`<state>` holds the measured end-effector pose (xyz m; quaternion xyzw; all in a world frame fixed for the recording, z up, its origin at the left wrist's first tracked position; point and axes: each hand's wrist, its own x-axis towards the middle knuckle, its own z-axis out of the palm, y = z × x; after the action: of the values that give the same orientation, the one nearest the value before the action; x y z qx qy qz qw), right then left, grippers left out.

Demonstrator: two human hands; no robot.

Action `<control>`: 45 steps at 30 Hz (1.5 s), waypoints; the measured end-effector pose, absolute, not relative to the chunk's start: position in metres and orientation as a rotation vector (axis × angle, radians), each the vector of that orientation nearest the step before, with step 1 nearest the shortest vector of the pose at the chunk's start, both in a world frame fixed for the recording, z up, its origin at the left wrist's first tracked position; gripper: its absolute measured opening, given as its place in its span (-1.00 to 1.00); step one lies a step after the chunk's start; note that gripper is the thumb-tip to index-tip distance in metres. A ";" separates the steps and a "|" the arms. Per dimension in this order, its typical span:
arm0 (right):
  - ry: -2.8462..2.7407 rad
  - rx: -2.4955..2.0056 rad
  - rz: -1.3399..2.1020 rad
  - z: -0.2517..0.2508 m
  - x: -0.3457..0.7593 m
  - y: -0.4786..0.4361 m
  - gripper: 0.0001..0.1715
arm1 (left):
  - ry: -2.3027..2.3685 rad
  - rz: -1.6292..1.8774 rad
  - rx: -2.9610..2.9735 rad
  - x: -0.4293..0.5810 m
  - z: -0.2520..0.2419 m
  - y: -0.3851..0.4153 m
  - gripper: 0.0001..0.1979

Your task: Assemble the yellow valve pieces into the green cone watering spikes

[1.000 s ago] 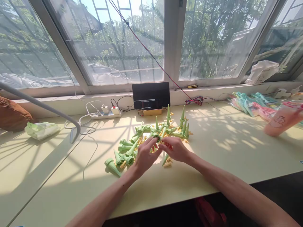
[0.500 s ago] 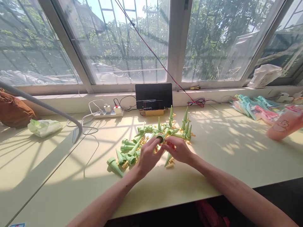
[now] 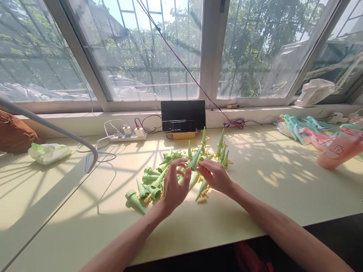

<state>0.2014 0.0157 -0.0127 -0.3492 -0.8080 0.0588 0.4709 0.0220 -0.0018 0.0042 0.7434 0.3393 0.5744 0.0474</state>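
Note:
Green plastic watering spikes (image 3: 154, 177), cone-shaped with ribbed collars, lie in a loose pile with small yellow valve pieces among them. My left hand (image 3: 176, 185) is over the pile's near side, its fingers curved and thumb apart. Just beyond its fingertips is one green spike (image 3: 194, 161), wide end toward me; whether a hand touches it is unclear. My right hand (image 3: 216, 176) is closed in a pinch right of that spike, and what sits between its fingertips is hidden. Below it are another spike (image 3: 201, 189) and loose yellow pieces (image 3: 202, 200).
Several spikes (image 3: 220, 141) stand upright behind the pile. A black tablet (image 3: 183, 110) and phone lean by the window. A power strip (image 3: 127, 138) with cables, a tissue pack (image 3: 49, 153) and a grey lamp arm (image 3: 56, 130) are left; a pink cup (image 3: 337, 151) and bagged items (image 3: 300, 128) right.
My left hand's fingers have spread and drawn back from the green spike near the fingertips. That spike now shows more of its side. My right hand stays pinched in nearly the same place.

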 end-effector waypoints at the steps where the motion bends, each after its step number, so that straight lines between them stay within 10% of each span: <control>1: -1.995 -0.851 0.143 -0.013 0.201 0.015 -0.86 | 1.060 1.733 2.264 0.022 0.004 -0.001 -0.81; 45: -1.936 -0.895 0.275 -0.015 0.196 0.010 -0.74 | 0.911 1.493 2.012 0.027 -0.005 0.003 -0.85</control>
<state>0.1959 0.0097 -0.0155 -0.3662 -0.7919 0.1125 0.4755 0.0265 0.0026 -0.0053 0.7335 0.3320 0.5443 0.2356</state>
